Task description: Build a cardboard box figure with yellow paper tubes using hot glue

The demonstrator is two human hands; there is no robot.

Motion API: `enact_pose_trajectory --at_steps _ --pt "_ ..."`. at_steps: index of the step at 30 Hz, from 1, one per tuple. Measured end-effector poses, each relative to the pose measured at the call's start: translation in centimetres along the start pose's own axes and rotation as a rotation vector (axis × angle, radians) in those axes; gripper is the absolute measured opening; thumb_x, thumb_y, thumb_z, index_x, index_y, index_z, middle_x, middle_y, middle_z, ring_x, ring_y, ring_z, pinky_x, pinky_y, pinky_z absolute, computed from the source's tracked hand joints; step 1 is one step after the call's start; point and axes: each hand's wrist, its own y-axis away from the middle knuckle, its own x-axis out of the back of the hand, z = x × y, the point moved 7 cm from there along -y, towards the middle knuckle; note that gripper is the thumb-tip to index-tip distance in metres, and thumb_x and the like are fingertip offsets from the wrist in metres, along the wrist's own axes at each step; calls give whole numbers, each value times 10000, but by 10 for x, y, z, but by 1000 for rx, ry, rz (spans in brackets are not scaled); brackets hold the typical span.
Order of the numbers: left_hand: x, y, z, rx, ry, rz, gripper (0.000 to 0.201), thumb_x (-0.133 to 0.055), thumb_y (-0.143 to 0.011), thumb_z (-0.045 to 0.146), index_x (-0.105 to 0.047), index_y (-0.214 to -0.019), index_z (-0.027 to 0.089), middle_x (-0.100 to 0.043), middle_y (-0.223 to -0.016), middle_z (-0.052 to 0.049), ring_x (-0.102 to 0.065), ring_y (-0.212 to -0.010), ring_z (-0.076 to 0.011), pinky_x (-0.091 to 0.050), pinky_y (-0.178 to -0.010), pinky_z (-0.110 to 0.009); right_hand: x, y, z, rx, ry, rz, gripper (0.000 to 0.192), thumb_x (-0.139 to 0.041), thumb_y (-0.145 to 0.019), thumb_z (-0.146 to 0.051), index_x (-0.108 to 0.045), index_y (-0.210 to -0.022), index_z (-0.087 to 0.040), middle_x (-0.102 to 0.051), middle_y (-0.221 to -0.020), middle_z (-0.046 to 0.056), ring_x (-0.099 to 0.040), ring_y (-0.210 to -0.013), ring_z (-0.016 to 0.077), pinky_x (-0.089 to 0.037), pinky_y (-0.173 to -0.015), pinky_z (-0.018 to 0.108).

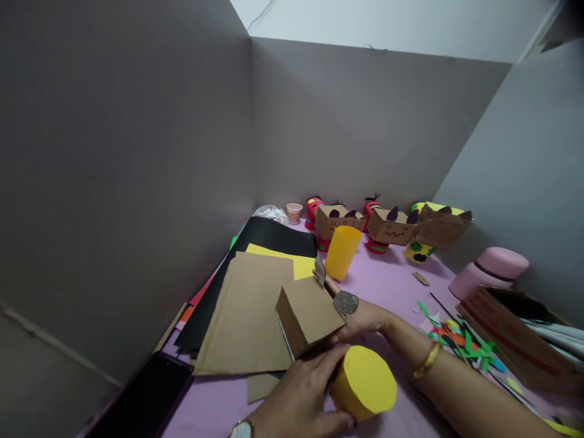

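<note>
Hands busy: left hand (301, 392) wraps the yellow paper cylinder (365, 383), right hand (365, 319) pinches the cardboard box (308, 316), whose glued ear (320, 271) could tear off if squeezed.

At the back of the pink table (387, 274) we saw a row of cardboard-headed figures (392, 228) beside an upright yellow cup (342, 252) and a small paper cup (294, 212). Black paper (274, 237) lay left, under brown cardboard sheets (249, 316). Coloured scraps (460, 340) littered the right, near a pink lidded container (490, 272).
</note>
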Motion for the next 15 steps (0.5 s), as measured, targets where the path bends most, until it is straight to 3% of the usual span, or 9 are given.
enact_pose_trajectory --at_steps 2,6,10,15 --pt "-1 1 -1 5 6 -4 774 -728 -640 178 -417 -1345 253 -537 -1387 -35 -492 -1250 -241 -361 -1063 -351 5 -1 -8 38 -10 80 1378 -900 -423 -301 -53 -1507 -213 -188 -1560 147 -274 -1379 326 -204 -1128 469" --pt "-1 2 -2 9 -1 15 779 -718 -633 154 -419 -1342 276 -570 -1348 -18 -533 -1195 -234 -400 -1018 -343 34 23 -39 123 -30 333 1180 -845 -510 -499 -223 -1477 -233 -457 -1439 105 -373 -1335 301 -204 -1139 446" --pt "-1 2 -4 -1 -21 27 770 -697 -648 164 -409 -1348 308 -566 -1351 -16 -533 -1188 -237 -407 -1011 -359 59 92 -59 140 19 569 861 -693 -700 -572 -372 -1418 -221 -622 -1285 105 -506 -1238 316 -324 -1087 456" --pt "-4 3 -8 1 -31 20 846 -704 -653 193 -339 -1408 307 -527 -1393 -31 -497 -1230 -226 -374 -1049 -362 42 180 -47 40 187 650 756 -710 -679 -539 -512 -1331 -212 -722 -1117 110 -656 -1050 347 -526 -910 411"
